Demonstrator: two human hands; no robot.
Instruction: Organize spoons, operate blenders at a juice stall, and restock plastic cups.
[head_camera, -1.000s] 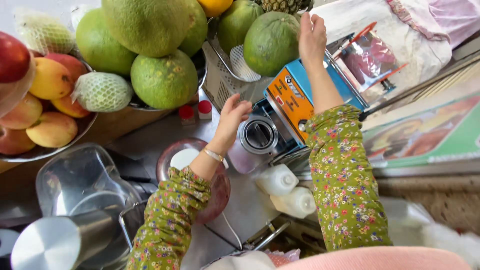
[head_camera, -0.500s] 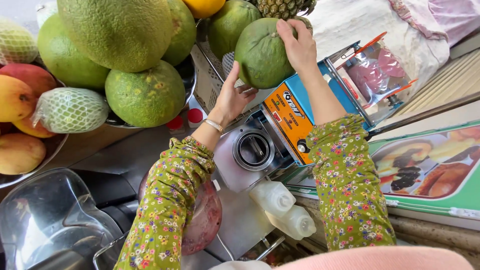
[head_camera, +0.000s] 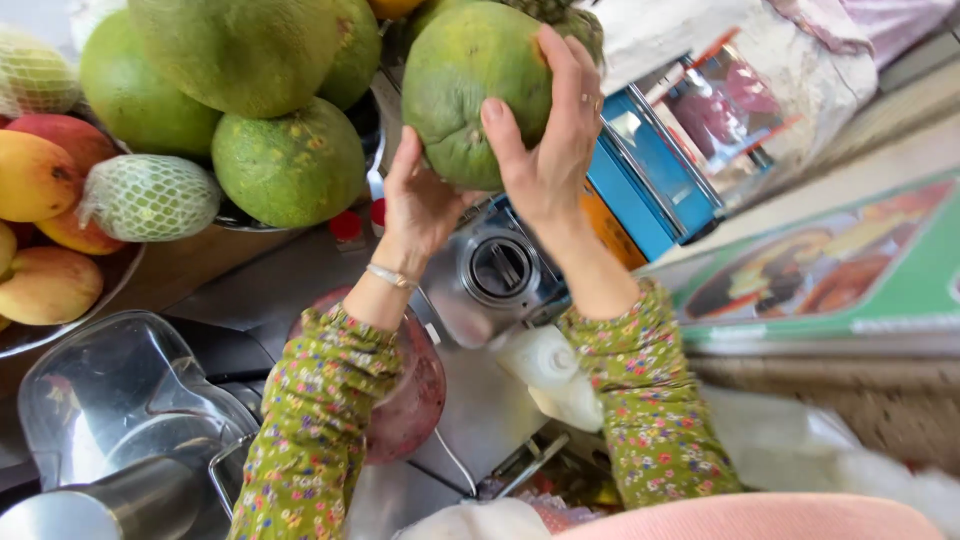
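Both my hands hold one large green pomelo (head_camera: 470, 85) above a metal cup-sealing machine (head_camera: 500, 275). My right hand (head_camera: 550, 140) wraps over its right side with fingers spread, a ring on one finger. My left hand (head_camera: 420, 205) supports it from below; a bracelet sits on that wrist. My sleeves are green with a flower print.
A pile of big green pomelos (head_camera: 285, 160) fills a metal bowl at top left. Mangoes (head_camera: 40, 285) and a netted fruit (head_camera: 150, 195) lie at far left. A clear blender jug (head_camera: 120, 400) stands at bottom left, a pink-stained container (head_camera: 415, 405) under my left arm, white bottles (head_camera: 545, 365) beside it.
My right hand gripped the pomelo and lifted it off the pile toward me. My left hand rose from the machine and came under the fruit.
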